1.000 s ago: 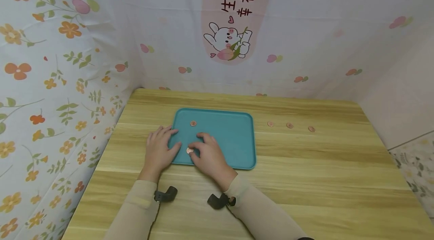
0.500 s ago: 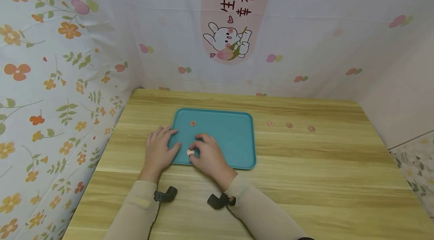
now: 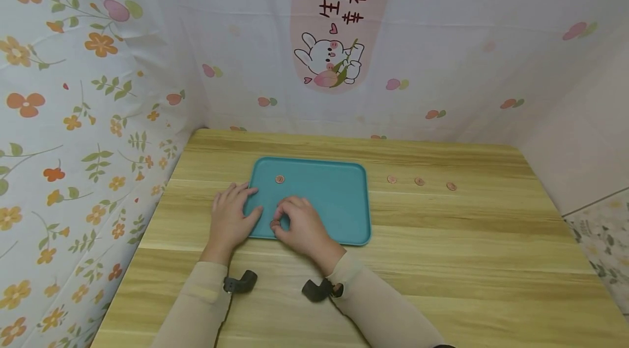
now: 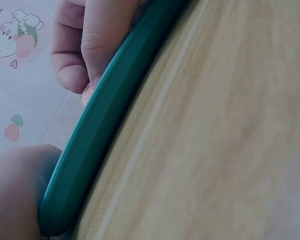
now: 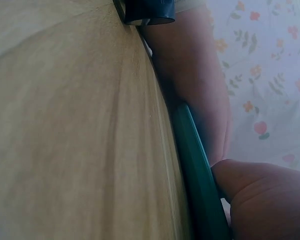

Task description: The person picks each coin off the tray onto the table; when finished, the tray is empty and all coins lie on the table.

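Note:
A copper-coloured coin (image 3: 274,224) is pinched between the thumb and forefinger of my right hand (image 3: 306,230), low over the front left part of the blue-green tray (image 3: 339,195). In the left wrist view the same coin (image 4: 87,95) shows on its edge, partly covered by fingers, just past the tray's rim (image 4: 90,125). My left hand (image 3: 232,219) lies over the tray's left edge, fingers spread and the thumb reaching inside. Another coin (image 3: 279,179) lies flat in the tray's back left area.
To the right of the tray, three coins lie in a row on the wooden table: a near one (image 3: 391,179), a middle one (image 3: 419,181) and a far one (image 3: 451,186). A printed cloth (image 3: 236,53) hangs behind and at the left.
The coin at my right hand has tilted up from lying flat, and the thumb and forefinger have closed around it. My left hand and the other coins stay put.

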Motion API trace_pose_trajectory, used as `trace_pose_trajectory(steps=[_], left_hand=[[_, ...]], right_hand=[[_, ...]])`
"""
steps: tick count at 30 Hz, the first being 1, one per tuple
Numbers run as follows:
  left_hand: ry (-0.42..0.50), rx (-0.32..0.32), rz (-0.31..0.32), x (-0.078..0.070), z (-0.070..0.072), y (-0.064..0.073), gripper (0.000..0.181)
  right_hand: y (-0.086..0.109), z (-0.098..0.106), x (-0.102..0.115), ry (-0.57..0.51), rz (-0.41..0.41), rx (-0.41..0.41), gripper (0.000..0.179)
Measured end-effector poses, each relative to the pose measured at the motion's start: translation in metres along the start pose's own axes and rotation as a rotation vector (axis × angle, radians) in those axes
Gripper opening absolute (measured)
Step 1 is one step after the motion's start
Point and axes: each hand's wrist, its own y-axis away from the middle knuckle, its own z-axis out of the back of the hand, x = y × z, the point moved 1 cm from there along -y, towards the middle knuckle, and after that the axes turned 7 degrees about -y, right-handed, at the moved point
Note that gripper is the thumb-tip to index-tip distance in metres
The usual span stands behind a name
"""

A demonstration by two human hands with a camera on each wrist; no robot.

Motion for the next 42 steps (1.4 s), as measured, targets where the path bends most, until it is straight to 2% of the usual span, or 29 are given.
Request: trace_pose_trajectory(steps=[5, 12, 14, 19, 24, 28, 37, 42], left_hand=[[0.004, -0.004, -0.004, 0.000, -0.001, 0.001, 0.051], [0.003, -0.004, -0.004, -0.002, -0.001, 0.001, 0.052], [0.005, -0.003, -0.004, -0.003, -0.001, 0.001, 0.052], [0.004, 0.002, -0.006, -0.004, 0.000, 0.002, 0.051], [0.000, 0.002, -0.009, -0.004, 0.000, 0.002, 0.051], [-0.005, 0.002, -0.013, -0.004, 0.001, 0.001, 0.051], [0.006, -0.001, -0.008, -0.004, 0.002, 0.002, 0.050], [0.007, 0.001, -0.006, -0.002, 0.001, 0.002, 0.050]], right_hand=[[0.001, 0.000, 0.000, -0.014, 0.022, 0.002, 0.016], [0.004, 0.002, 0.002, -0.073, 0.029, 0.019, 0.003], [0.005, 0.003, 0.003, -0.090, 0.045, 0.012, 0.006], [0.007, 0.003, 0.003, -0.107, 0.173, -0.021, 0.018], [0.012, 0.005, 0.003, -0.130, 0.313, -0.115, 0.017], [0.016, 0.008, 0.002, -0.146, 0.362, -0.200, 0.011], [0.035, 0.024, -0.012, -0.117, 0.328, -0.325, 0.007], [0.046, 0.039, -0.025, -0.047, 0.236, -0.388, 0.010]])
